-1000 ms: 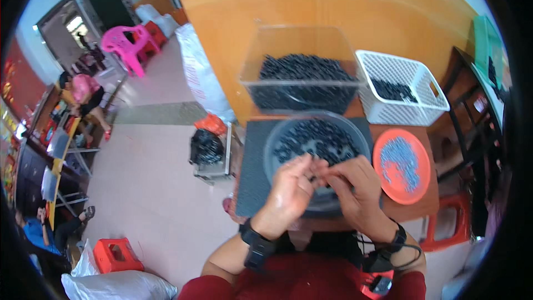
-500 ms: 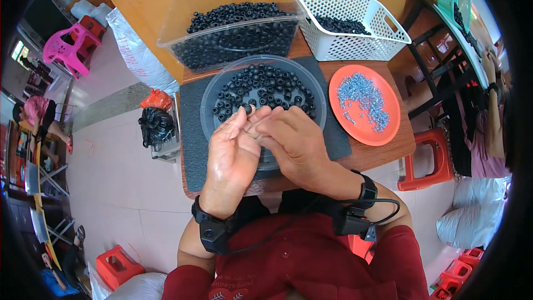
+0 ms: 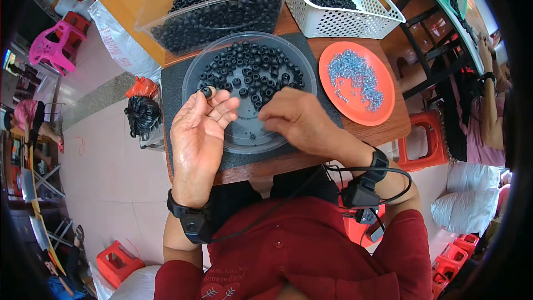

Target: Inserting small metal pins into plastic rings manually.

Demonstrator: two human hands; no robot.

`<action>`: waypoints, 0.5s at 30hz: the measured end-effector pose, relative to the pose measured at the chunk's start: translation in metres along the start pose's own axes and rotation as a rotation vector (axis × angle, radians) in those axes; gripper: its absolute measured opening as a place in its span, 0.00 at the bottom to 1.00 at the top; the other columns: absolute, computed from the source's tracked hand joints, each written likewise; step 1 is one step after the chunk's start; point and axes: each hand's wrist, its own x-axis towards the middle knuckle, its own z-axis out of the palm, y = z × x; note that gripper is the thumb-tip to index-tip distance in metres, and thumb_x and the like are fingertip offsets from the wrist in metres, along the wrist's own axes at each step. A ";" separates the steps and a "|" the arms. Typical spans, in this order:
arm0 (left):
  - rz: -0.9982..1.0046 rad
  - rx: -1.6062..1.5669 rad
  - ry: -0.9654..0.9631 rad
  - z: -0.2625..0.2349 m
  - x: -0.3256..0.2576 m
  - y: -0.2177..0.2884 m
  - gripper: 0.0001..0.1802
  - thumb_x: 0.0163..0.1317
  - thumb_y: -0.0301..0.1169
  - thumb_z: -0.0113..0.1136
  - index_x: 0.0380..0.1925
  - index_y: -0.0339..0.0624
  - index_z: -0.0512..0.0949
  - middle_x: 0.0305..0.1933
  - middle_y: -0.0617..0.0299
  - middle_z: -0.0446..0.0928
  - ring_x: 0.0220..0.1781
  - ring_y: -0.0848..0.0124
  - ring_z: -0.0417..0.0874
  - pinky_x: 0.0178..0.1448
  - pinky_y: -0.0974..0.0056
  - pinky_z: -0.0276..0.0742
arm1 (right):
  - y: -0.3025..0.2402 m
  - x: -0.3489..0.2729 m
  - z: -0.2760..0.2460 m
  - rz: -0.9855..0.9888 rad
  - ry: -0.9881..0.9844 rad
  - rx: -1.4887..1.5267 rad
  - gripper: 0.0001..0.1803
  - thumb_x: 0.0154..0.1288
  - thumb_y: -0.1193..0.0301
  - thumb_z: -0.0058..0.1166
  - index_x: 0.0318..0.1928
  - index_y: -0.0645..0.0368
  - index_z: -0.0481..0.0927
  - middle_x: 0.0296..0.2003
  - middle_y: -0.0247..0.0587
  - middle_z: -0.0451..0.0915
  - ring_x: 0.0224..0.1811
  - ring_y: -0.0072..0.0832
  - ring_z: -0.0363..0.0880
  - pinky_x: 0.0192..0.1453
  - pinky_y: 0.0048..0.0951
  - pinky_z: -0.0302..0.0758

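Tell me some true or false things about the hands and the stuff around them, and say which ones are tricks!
1. The left hand holds a black piece. True.
2. The white basket has holes in its sides. True.
3. The right hand is inside the white basket. False: it is over the round bowl.
4. The orange plate is left of the round bowl. False: it is on the right.
5. The chair at far left is green. False: it is pink.

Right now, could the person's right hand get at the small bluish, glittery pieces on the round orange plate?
Probably yes: the right hand is over the translucent round tub, with nothing visibly blocking the pieces.
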 end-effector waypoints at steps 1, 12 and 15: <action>0.017 0.011 -0.011 0.000 -0.001 0.001 0.12 0.68 0.34 0.49 0.39 0.35 0.74 0.39 0.50 0.78 0.44 0.60 0.80 0.47 0.59 0.75 | -0.001 -0.001 0.005 -0.028 -0.067 -0.044 0.05 0.47 0.76 0.59 0.28 0.59 0.79 0.27 0.43 0.77 0.33 0.42 0.75 0.37 0.40 0.72; 0.032 0.035 -0.047 -0.001 -0.011 0.004 0.11 0.68 0.32 0.50 0.39 0.35 0.73 0.37 0.53 0.77 0.35 0.65 0.79 0.40 0.64 0.74 | -0.001 0.013 0.027 -0.256 -0.322 -0.311 0.03 0.44 0.77 0.55 0.24 0.63 0.77 0.24 0.49 0.76 0.31 0.47 0.76 0.35 0.44 0.73; 0.034 0.058 -0.007 0.001 -0.013 0.001 0.10 0.67 0.32 0.51 0.39 0.35 0.73 0.36 0.54 0.78 0.32 0.67 0.80 0.38 0.65 0.75 | -0.011 0.014 0.020 -0.092 -0.092 -0.156 0.03 0.49 0.77 0.54 0.26 0.63 0.76 0.25 0.47 0.77 0.32 0.44 0.76 0.35 0.41 0.72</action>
